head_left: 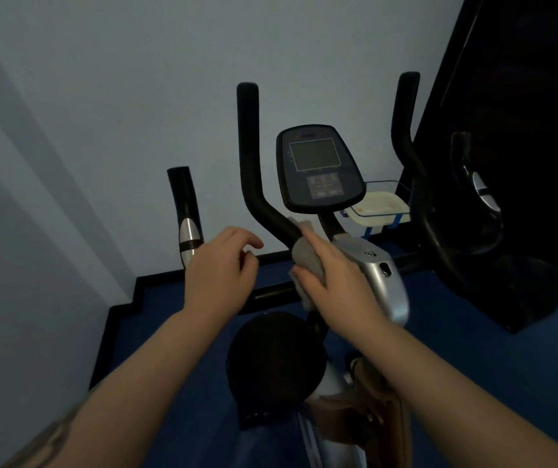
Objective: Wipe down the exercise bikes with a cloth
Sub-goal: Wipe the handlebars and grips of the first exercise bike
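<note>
Fingers (318,243) of right hand (335,282) grip cloth (306,256) against handlebar (271,214).

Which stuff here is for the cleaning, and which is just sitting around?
For the cleaning:
- grey cloth, held in the right hand
- left handlebar, being wiped
- bike screen
- left hand, hovering, holding nothing

Just sitting around:
- white tray behind the bike
- dark machine on the right

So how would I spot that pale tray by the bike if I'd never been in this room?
Find the bike's console, the dark screen panel between the two black handlebars. Just right of its lower edge, against the wall, sits the tray: shallow, cream-coloured, held in a blue-edged holder. It is the only pale thing among black and silver parts.
</note>
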The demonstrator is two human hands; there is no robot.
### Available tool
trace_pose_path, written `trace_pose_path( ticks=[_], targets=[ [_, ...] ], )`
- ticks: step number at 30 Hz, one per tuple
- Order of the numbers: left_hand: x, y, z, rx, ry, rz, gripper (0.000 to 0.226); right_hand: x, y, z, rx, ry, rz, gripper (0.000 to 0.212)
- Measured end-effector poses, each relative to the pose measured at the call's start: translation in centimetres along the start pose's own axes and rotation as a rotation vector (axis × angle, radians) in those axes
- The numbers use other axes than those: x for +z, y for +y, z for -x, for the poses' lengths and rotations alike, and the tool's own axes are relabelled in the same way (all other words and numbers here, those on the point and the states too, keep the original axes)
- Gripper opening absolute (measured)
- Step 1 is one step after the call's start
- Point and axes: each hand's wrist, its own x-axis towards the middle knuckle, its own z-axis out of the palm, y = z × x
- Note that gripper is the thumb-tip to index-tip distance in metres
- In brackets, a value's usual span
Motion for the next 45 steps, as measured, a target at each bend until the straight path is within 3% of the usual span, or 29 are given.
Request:
trace_pose_path(
  ticks=[4,8,11,14,18,21,27,31,36,39,45],
  targets=[
    [0.6,0.1,0.6,-0.04,0.055,-0.088,0.01,-2.3,0.4,-0.2,-0.025,-0.109,0.054,0.06],
    [0.5,0.3,0.4,-0.076,0.063,-0.143,0.008,-1.0,-0.8,-3.5,0.064,0.004,-0.062,0.058],
    [0.5,0.4,0.4,-0.102,0.063,-0.139,0.01,1.1,-0.5,-1.0,0.002,0.079,0.047,0.059],
    [0.5,0.4,0.3,-0.114,0.06,-0.143,0.011,0.9,1.1,2.8,-0.089,0.066,0.033,0.062],
    [0.5,0.4,0.4,-0.113,0.062,-0.163,0.011,-1.0,1.8,3.2,-0.076,-0.027,-0.132,0.06],
    [0.5,0.5,0.3,-0.103,0.056,-0.191,0.012,-1.1,0.4,0.3,-0.047,0.059,-0.149,0.057],
    [0.5,0.6,0.3,-0.113,0.065,-0.184,0.013,0.7,1.0,5.0,-0.074,0.097,-0.021,0.055],
    [0.5,0.6,0.3,-0.111,0.062,-0.179,0.013,-2.1,1.2,3.3,-0.156,0.161,0.162,0.039],
    [0.3,0.7,0.4,-0.107,0.053,-0.181,0.014,-0.9,0.6,0.0,0.03,0.17,0.305,0.028],
    [0.4,0.6,0.4,-0.109,0.057,-0.167,0.014,-0.1,1.0,3.7,-0.034,0.187,0.398,0.024],
    [0.7,0.2,0.6,-0.024,0.178,-0.103,0.013,-2.6,-0.8,4.0,-0.003,0.243,0.113,0.029]
  ],
)
